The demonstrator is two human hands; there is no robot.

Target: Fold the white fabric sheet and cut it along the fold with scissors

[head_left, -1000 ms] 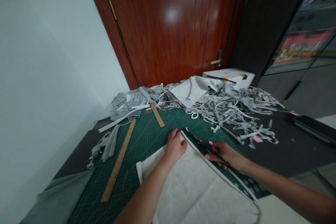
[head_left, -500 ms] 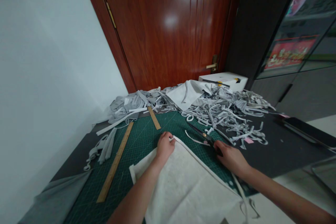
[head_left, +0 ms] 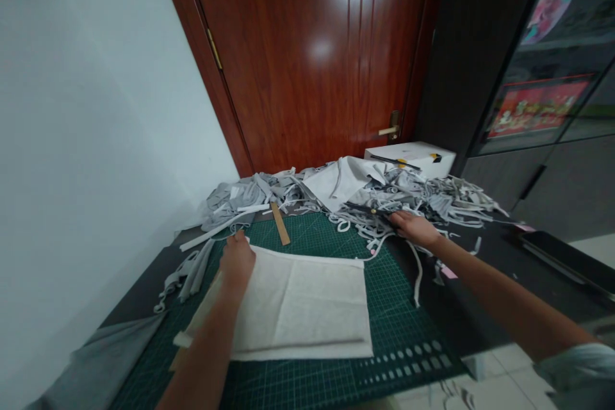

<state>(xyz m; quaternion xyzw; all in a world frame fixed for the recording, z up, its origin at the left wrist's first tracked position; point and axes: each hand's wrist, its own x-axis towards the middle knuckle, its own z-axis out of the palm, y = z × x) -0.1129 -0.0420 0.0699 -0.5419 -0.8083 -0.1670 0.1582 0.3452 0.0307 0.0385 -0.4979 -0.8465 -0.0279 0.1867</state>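
Observation:
A cream cloth piece point(head_left: 307, 307) with folded edges lies nearly flat on the green cutting mat point(head_left: 336, 378). My left hand point(head_left: 237, 262) is closed on its upper left corner. Further right, my right hand point(head_left: 410, 227) is closed round the handles of the black scissors point(head_left: 372, 210), whose blades point left over the scrap pile. A pale cord point(head_left: 417, 272) hangs below my right hand, and a thin strand runs from near that hand toward the cloth's upper right corner.
Grey and white fabric strips point(head_left: 432, 195) are heaped along the back. A short wooden ruler point(head_left: 280, 224) lies on the mat. Behind the heap stands a white box point(head_left: 418, 157); a dark flat device point(head_left: 567, 256) rests at the right. Grey cloth point(head_left: 106, 359) lies front left.
My left hand has moved left with the cloth, which has turned and spread flatter. My right hand has moved up and slightly forward with the scissors, over the scraps.

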